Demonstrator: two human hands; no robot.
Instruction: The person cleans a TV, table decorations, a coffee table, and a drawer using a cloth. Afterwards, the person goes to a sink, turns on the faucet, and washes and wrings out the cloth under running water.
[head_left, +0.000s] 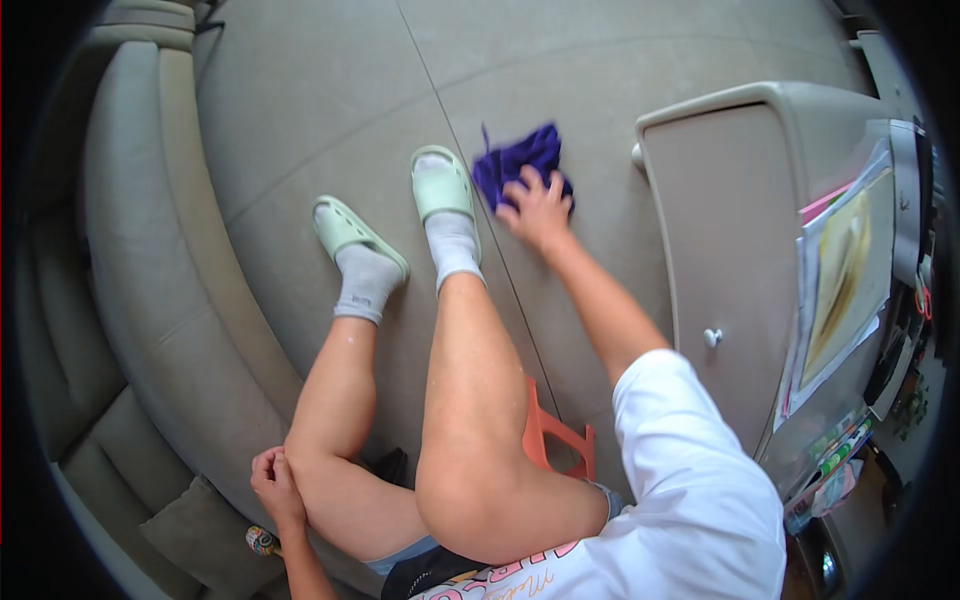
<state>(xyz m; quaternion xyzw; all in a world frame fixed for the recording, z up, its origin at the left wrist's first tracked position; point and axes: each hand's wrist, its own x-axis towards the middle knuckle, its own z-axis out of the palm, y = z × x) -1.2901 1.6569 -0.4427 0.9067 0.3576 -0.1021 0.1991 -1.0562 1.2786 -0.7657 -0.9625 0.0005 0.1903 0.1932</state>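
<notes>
My right hand (538,210) presses down with spread fingers on a crumpled purple cloth (516,161) lying on the grey tiled floor (330,90), just right of my right foot. My left hand (273,484) rests against my left knee, fingers curled, holding nothing that I can see. I sit on a low orange stool (555,438), legs stretched forward, in grey socks and pale green slippers (443,186).
A grey sofa (140,250) curves along the left side, with a cushion (205,535) near my left hand. To the right stands a grey cabinet (725,220) with a round knob, papers and pens stacked on top.
</notes>
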